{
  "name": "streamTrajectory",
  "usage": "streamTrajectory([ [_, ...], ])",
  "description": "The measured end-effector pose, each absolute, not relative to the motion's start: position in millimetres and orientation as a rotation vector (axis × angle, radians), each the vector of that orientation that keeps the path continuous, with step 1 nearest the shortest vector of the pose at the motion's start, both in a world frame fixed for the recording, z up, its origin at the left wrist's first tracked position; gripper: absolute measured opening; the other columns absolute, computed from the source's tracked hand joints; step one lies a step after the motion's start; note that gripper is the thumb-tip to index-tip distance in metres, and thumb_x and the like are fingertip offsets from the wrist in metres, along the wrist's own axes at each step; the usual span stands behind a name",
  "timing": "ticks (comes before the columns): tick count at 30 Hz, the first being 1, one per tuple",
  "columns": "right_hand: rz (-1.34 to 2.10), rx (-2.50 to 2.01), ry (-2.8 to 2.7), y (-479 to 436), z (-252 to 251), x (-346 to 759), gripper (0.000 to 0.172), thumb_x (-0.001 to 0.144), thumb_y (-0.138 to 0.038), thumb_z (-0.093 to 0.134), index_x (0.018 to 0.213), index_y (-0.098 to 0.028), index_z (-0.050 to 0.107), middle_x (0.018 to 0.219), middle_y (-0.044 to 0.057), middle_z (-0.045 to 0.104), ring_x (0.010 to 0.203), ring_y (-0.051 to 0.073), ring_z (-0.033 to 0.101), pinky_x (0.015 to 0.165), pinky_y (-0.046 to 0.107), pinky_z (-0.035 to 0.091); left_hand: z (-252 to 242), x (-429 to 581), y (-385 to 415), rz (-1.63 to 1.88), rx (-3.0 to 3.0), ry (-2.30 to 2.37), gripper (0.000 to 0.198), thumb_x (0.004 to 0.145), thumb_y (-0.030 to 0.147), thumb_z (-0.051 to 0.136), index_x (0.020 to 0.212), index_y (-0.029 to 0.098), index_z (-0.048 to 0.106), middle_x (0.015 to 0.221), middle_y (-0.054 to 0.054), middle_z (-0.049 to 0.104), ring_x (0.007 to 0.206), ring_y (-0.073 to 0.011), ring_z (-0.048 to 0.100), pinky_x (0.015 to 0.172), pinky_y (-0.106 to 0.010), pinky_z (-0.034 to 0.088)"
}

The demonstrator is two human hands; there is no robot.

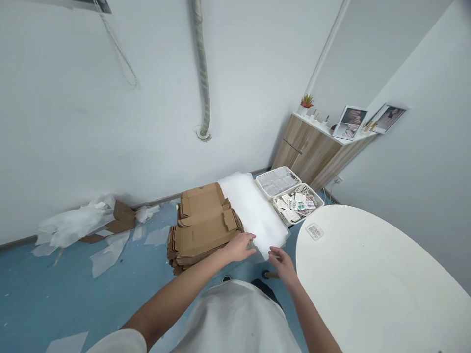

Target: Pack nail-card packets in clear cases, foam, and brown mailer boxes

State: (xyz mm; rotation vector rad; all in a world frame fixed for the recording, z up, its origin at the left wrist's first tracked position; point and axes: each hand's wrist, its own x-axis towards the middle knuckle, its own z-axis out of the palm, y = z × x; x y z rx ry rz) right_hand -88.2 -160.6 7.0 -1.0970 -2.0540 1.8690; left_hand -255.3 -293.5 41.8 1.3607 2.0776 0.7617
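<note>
A stack of thin white foam sheets [253,206] lies in front of me, with its near corner between my two hands. My left hand [240,246] is by the stack's left edge, close to the flat cardboard boxes [202,233]; its fingers are apart and I see nothing in them. Over by the sheets' right near corner is my right hand [283,264], fingers loosely bent and apart, with nothing visible in it. Whether its fingertips touch the sheets I cannot tell.
Behind the sheets are a white basket of clear packs [277,181] and a white basket of small cards [298,203]. A round white table [371,274] with a small clear case [314,231] stands to my right. Scrap wrapping [77,223] litters the floor at left; a wooden cabinet [312,147] stands behind.
</note>
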Motion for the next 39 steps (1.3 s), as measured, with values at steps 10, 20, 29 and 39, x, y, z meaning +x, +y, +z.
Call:
streamTrajectory([
  [10,1.544,-1.132,-2.424,-129,-9,-136,0.037,0.073,-0.035,0.049,0.105,-0.018,0.056,0.109,0.009,0.059,0.095,0.021,0.057,0.079,0.034,0.045,51,-270,-269,0.788,1.134,2.001,0.061,0.068,0.042,0.057,0.121,0.015,0.043,0.124,-0.013,0.046,0.113,-0.0260,0.045,0.093,-0.033,0.035],
  [20,1.311,-1.033,-2.851,-80,-34,-189,0.050,0.074,-0.028,0.047,0.122,-0.015,0.043,0.133,0.012,0.038,0.124,0.022,0.034,0.100,0.035,0.029,31,-307,-201,0.697,0.809,1.910,0.079,0.064,0.058,0.054,0.128,0.015,0.036,0.135,-0.014,0.037,0.123,-0.0274,0.035,0.095,-0.032,0.033],
  [29,1.204,-0.921,-3.058,-45,-68,-220,0.065,0.075,-0.034,0.051,0.131,-0.011,0.029,0.143,0.015,0.017,0.132,0.026,0.011,0.102,0.039,0.025,-21,-333,-151,0.620,0.462,1.799,0.081,0.063,0.057,0.055,0.128,0.013,0.036,0.137,-0.015,0.032,0.123,-0.0279,0.035,0.095,-0.031,0.034],
  [39,1.218,-0.684,-3.273,-61,-80,-228,0.066,0.074,-0.025,0.051,0.133,-0.019,0.024,0.144,0.009,0.017,0.133,0.027,0.007,0.102,0.047,0.017,-55,-328,-139,0.676,0.189,1.831,0.054,0.073,0.045,0.051,0.115,0.012,0.045,0.128,-0.013,0.046,0.112,-0.0238,0.046,0.085,-0.026,0.039],
])
